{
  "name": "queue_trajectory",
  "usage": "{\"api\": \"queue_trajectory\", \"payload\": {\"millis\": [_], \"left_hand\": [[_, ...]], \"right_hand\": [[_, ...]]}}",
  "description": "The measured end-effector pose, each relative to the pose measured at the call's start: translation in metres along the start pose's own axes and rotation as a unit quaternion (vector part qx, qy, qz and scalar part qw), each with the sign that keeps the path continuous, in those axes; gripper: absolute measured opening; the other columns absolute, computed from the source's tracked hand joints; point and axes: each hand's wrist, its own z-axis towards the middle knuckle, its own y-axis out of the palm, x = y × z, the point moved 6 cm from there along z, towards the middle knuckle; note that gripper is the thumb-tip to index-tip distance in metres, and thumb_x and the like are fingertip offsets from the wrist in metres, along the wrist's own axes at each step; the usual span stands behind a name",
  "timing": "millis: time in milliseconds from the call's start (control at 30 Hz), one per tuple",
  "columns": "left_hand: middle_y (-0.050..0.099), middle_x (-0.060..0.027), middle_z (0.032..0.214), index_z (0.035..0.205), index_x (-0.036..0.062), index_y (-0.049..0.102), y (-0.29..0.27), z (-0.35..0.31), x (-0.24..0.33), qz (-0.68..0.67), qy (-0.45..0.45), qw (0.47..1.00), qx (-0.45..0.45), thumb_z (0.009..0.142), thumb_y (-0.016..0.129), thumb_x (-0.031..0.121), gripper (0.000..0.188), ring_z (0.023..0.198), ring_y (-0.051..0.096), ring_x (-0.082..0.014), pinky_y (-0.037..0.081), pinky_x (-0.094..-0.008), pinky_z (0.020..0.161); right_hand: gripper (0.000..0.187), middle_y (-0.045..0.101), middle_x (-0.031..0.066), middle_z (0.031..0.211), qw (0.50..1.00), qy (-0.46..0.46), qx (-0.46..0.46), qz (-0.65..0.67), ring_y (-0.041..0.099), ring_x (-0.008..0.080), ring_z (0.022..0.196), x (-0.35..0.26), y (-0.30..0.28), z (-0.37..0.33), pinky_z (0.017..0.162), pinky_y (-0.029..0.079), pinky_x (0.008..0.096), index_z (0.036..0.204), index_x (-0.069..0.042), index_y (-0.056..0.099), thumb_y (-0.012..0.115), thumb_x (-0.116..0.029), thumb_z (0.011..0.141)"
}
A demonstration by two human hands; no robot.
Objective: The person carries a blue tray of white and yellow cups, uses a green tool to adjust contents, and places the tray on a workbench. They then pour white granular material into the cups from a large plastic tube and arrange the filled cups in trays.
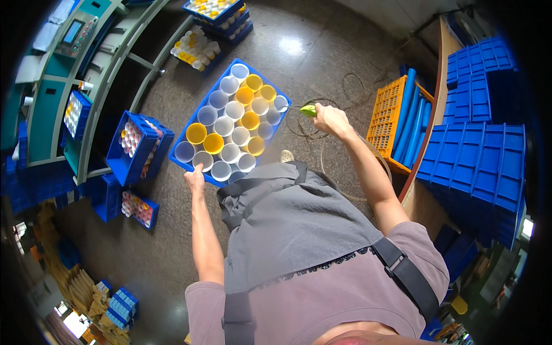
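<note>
My left hand [195,181] is closed on the near rim of a blue plastic crate [179,135], its thumb over the edge beside a white tube. Rows of upright white tubes [225,126] and yellow tubes [214,144] fill the crate, their round open mouths facing up. To the right of the crate, my right hand [332,122] grips a lime-green air blow gun [309,110], with its tip toward the tubes. A thin hose [322,158] loops below that hand. Whether the crate rests on something is hidden.
Blue crates of pale parts [135,146] stand at left, beside a teal machine [57,95]. More filled crates [198,49] sit at the far side. On the right are an orange crate [386,109] with blue rolls and stacked blue crates [468,167]. Hose coils [359,86] lie on the floor.
</note>
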Motion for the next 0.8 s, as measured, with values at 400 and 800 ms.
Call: {"api": "queue_trajectory", "payload": {"millis": [400,800], "left_hand": [[0.074,-0.024,0.09,0.094,-0.0144,0.072,-0.008,-0.004,-0.013,-0.037,-0.072,0.996,0.045,0.082,0.073,0.032,0.048,0.083,0.069,-0.0271,0.051,-0.0422,0.081],[0.071,-0.0325,0.108,0.104,-0.0151,0.071,-0.016,-0.039,0.012,0.026,-0.134,0.982,0.129,0.084,0.07,0.033,0.053,0.105,0.07,-0.0408,0.05,-0.0474,0.096]], "right_hand": [[0.027,0.072,0.0239,0.085,0.989,-0.142,0.023,0.023,0.072,0.0429,0.081,-0.053,0.023,-0.027,0.072,0.056,0.0515,0.104,-0.001,0.06,0.059,-0.021,0.086],[0.027,0.071,0.0243,0.081,0.978,-0.202,-0.052,0.022,0.071,0.0426,0.078,-0.106,0.033,-0.057,0.07,0.055,0.0525,0.103,0.0,0.06,0.06,-0.02,0.085]]}}
